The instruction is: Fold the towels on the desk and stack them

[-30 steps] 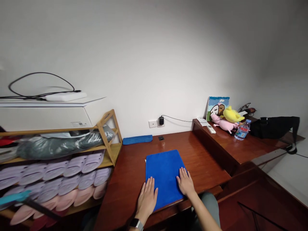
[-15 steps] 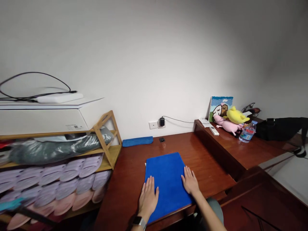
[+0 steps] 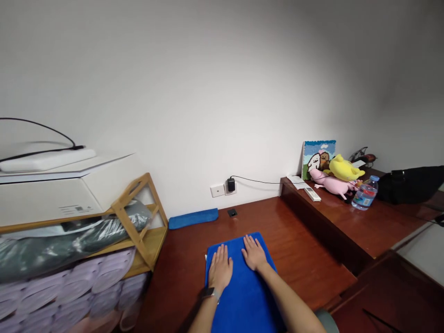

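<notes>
A blue towel [image 3: 243, 296] lies flat on the dark red wooden table [image 3: 294, 249] right in front of me. My left hand [image 3: 221, 272] rests palm down on its far left part, fingers stretched out; a watch sits on that wrist. My right hand [image 3: 254, 253] lies flat on the towel's far edge beside it, fingers spread. Neither hand holds anything.
A folded blue cloth [image 3: 193, 218] lies by the wall near a socket with a charger [image 3: 230, 185]. A wooden shoe rack [image 3: 138, 217] with slippers stands left, a white box on top. The raised ledge right holds plush toys [image 3: 335, 178], a water bottle [image 3: 365, 193], a remote and a black bag [image 3: 409, 185].
Both hands slid forward from the towel's near sides onto its far part and came closer together. The view shifted, so the rack sits lower left.
</notes>
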A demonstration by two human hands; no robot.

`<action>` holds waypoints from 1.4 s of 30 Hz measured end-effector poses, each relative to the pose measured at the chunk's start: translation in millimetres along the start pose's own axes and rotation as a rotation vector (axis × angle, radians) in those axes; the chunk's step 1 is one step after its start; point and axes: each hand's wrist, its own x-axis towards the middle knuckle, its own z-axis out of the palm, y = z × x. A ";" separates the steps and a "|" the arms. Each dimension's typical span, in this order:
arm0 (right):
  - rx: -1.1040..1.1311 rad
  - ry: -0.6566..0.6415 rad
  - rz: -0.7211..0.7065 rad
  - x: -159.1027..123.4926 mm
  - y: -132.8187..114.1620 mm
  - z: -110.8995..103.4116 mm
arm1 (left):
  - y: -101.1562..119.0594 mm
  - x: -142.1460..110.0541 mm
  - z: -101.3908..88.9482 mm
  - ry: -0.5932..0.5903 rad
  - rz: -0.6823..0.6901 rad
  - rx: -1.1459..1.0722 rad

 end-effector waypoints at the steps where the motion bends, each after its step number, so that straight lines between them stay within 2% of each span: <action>1: -0.013 -0.001 0.035 -0.3 16.4 -2.5 | -14.2 -2.3 3.0 0.006 -0.029 0.008; 4: -0.056 -0.016 0.164 -6.9 59.3 -15.5 | -48.6 -10.8 10.3 0.046 -0.077 0.023; 6: -0.077 -0.017 0.212 -10.1 68.8 -22.5 | -54.4 -13.1 13.7 0.071 -0.077 0.033; 8: -0.082 0.031 0.200 -10.0 58.3 -22.1 | -42.7 -11.0 16.2 0.080 -0.044 0.032; 11: -0.042 0.092 0.044 -5.4 19.9 -6.3 | -5.2 -4.0 19.3 0.055 0.072 0.004; 13: -0.005 0.056 -0.061 -2.3 -2.7 7.6 | 15.1 -0.5 21.4 0.024 0.116 -0.011; 15: 0.010 0.015 -0.087 -0.9 -10.4 16.1 | 18.2 0.4 22.5 0.007 0.076 -0.002; 18: -0.008 -0.002 -0.049 -0.5 8.0 10.2 | -12.1 -2.3 18.9 0.008 -0.048 0.031; 22: -0.042 -0.042 0.010 3.1 41.7 -18.2 | -67.0 -6.2 2.2 -0.002 -0.182 0.062; 24: -0.049 -0.048 0.047 3.6 40.1 -26.3 | -73.9 -7.0 -6.6 0.002 -0.207 0.070; 26: -0.040 -0.004 0.059 -1.3 22.8 -22.4 | -60.5 -9.2 -10.7 0.037 -0.165 0.067; 30: 0.032 0.107 -0.022 -32.1 -23.4 14.4 | -3.5 -22.7 -0.9 0.095 0.125 0.002; 31: 0.044 0.105 -0.031 -42.1 -28.6 23.1 | 6.9 -27.2 3.0 0.079 0.169 -0.015; 33: 0.044 0.082 -0.010 -60.0 -25.2 30.3 | 12.5 -35.0 7.7 0.030 0.157 -0.033; 35: 0.013 0.059 0.051 -72.6 -6.5 20.5 | -4.2 -40.7 6.2 0.002 0.055 -0.030; 39: -0.076 0.020 0.213 -86.5 35.8 -25.5 | -78.1 -53.5 -6.7 0.053 -0.133 0.020; 42: -0.138 0.116 0.322 -100.4 34.3 -40.3 | -128.2 -70.4 -11.0 0.149 -0.174 0.071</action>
